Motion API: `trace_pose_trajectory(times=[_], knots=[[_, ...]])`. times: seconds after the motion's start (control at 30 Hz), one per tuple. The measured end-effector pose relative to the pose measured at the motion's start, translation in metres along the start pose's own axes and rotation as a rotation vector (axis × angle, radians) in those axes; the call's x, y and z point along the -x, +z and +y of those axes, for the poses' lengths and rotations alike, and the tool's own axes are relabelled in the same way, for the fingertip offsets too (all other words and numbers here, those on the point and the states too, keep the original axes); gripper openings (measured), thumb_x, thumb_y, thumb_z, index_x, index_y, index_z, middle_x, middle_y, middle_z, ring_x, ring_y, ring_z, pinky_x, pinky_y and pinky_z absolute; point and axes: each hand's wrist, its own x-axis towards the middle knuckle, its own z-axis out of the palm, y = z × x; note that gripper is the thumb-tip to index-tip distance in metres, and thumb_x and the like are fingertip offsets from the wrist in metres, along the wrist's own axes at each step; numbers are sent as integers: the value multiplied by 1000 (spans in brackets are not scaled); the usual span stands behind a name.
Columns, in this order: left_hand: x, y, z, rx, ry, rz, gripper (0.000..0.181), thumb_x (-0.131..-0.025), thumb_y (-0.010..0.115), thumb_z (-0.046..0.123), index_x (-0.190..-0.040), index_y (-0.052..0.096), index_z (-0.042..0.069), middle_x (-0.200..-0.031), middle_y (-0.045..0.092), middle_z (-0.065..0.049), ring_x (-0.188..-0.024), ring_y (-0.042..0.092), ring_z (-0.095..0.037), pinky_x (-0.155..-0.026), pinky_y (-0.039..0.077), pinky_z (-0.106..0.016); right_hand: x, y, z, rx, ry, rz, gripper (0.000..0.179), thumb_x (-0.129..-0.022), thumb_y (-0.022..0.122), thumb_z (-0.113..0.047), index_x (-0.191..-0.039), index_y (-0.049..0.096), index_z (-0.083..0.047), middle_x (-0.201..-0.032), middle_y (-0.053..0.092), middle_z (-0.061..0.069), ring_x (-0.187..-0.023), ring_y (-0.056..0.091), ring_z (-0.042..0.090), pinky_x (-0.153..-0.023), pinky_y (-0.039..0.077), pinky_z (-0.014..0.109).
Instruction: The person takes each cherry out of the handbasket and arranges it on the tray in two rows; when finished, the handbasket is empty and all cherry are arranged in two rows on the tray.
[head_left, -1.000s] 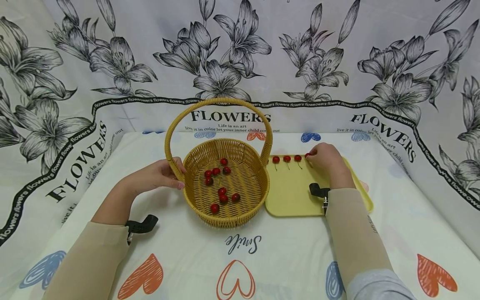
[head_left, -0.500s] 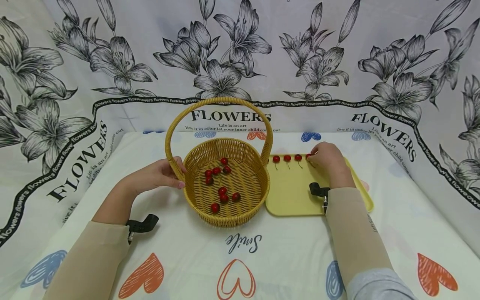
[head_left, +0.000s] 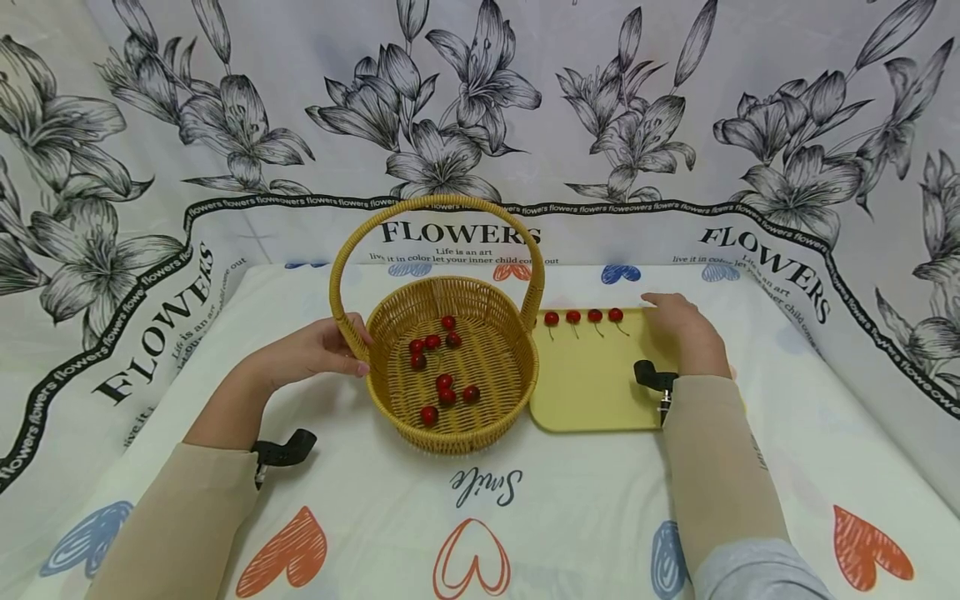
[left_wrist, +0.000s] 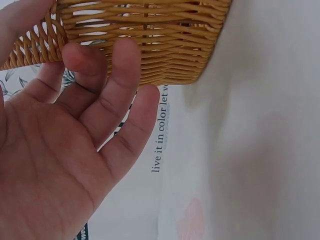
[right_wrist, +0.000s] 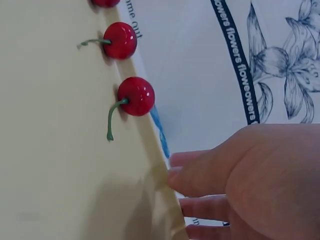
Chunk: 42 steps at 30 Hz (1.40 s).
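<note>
Cherries (head_left: 447, 397) lie in the basket (head_left: 450, 439) and along the far edge of the tray (head_left: 585, 375); likely light and slippery, they suit a side pinch. Left hand (head_left: 318, 354) grips the basket's side, partly hidden; right hand (head_left: 684, 332), loosely extended, is empty.

Lilies behind us, hearts across the surface below
At the back we see a white backdrop (head_left: 551, 37) printed with black-and-grey lilies (head_left: 435, 154), a curving black band (head_left: 285, 200) repeating "flowers" in white, and a larger "FLOWERS" (head_left: 420, 232) lettered along it in three places; on the cloth-covered counter (head_left: 375, 517) we find a blue heart (head_left: 622, 273) by the far edge, a scribbled red heart (head_left: 287, 552) front left, an outlined red heart (head_left: 472, 558) beside it, and "Smile" (head_left: 486, 488) in dark script.
</note>
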Motion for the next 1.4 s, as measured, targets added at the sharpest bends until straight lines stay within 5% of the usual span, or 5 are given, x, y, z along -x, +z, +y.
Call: trace_pose_trajectory(times=[0.47,0.7,0.87,1.13,1.4], knots=[[-2,2,-3,11,-7,29,38,-96,67,9,-125,45,-1,-115,59,-20,-101,61,-28,-86,53,-39,18,-9,-3,48,125,-59,48,-100,35,-13,-140,48,10,-137,37,38,-121,32,51,-104,35,65],[-2,4,0,-16,-20,48,37,-98,64,11,-127,44,0,-120,56,-21,-103,61,-29,-87,53,-40,23,-18,-4,-17,135,-61,59,-102,42,-22,-151,33,8,-154,25,39,-141,21,59,-113,22,67],[-2,6,3,-27,-15,48,36,-98,63,11,-126,44,0,-119,57,-19,-103,61,-28,-86,53,-41,27,-19,3,-92,160,-53,51,-101,45,-19,-141,40,12,-143,39,36,-129,39,51,-113,27,61],[-2,6,2,-16,-18,44,36,-98,63,9,-126,44,-2,-118,57,-20,-101,61,-26,-85,54,-39,17,-18,9,-44,44,-59,54,-101,42,-13,-145,35,18,-148,36,39,-138,32,54,-116,22,61],[-4,5,3,-29,-18,42,34,-98,62,8,-125,43,-1,-119,57,-22,-102,61,-27,-86,54,-40,22,-23,-1,-69,52,-55,62,-103,41,-19,-153,25,14,-157,24,37,-145,21,54,-117,18,61]])
